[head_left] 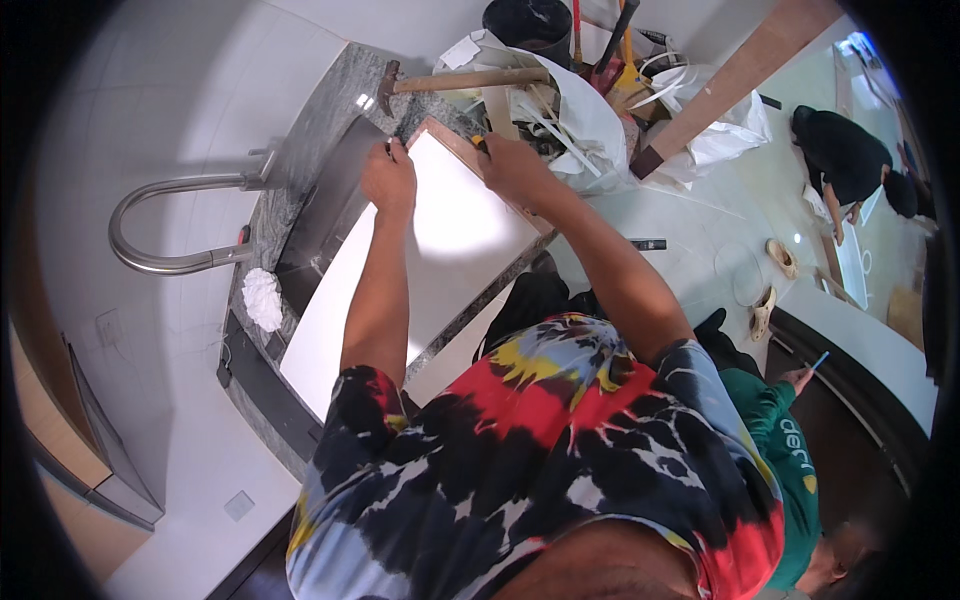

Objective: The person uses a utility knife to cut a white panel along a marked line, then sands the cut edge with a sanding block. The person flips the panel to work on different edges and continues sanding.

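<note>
A white board (450, 260) with a brown edge at its far end lies across the grey stone counter (340, 80), partly over the dark sink (325, 210). My left hand (390, 175) is closed at the board's far left edge, on something small that I cannot make out. My right hand (515, 170) is closed around a small yellow and black tool (480, 143), mostly hidden, at the board's far right corner. Just beyond both hands a wooden-handled hammer (470, 78) lies by the counter's back.
A curved steel faucet (135, 220) and white crumpled material (262, 298) are at left. Debris bags (590, 160), a bucket (527, 30) and a leaning plank (735, 75) stand beyond. A crouching person (840, 150), another in green (775, 440) and loose shoes (782, 258) are at right.
</note>
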A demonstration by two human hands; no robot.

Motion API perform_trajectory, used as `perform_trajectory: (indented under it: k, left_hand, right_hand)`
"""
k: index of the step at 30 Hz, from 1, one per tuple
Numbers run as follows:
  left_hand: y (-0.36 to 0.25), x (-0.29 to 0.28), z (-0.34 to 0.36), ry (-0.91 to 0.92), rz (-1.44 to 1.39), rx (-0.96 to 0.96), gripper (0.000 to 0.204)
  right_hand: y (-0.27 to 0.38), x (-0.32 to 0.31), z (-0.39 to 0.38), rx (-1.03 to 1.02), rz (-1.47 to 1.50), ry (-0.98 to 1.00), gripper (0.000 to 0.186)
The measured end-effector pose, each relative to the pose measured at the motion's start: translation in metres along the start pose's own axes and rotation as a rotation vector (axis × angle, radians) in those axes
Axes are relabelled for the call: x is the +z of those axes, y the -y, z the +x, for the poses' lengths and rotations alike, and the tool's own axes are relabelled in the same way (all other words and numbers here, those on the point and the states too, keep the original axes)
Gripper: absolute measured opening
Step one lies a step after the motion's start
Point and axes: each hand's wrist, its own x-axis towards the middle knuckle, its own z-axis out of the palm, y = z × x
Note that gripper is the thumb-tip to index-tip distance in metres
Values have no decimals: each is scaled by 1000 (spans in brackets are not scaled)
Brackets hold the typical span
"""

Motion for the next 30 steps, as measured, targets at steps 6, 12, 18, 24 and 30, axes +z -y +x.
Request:
perform_trajectory:
  k: [6, 12, 18, 24, 30]
  left_hand:
    - [-17, 28, -53, -178, 12, 155, 42]
    - [-21, 16, -67, 18, 31, 48, 49]
    - [-21, 19, -70, 10, 16, 54, 50]
    - [-19, 22, -69, 1, 38, 54, 50]
    - [-21, 21, -66, 8, 45, 36, 50]
  right_hand:
    - [-4, 37, 40, -147, -55, -17, 28]
    - [28, 31, 38, -142, -216, 93, 32]
    - [33, 26, 35, -155, -244, 71, 34]
    - [36, 10, 58, -140, -284, 293, 29]
    - [39, 11, 59, -178, -309, 262, 27]
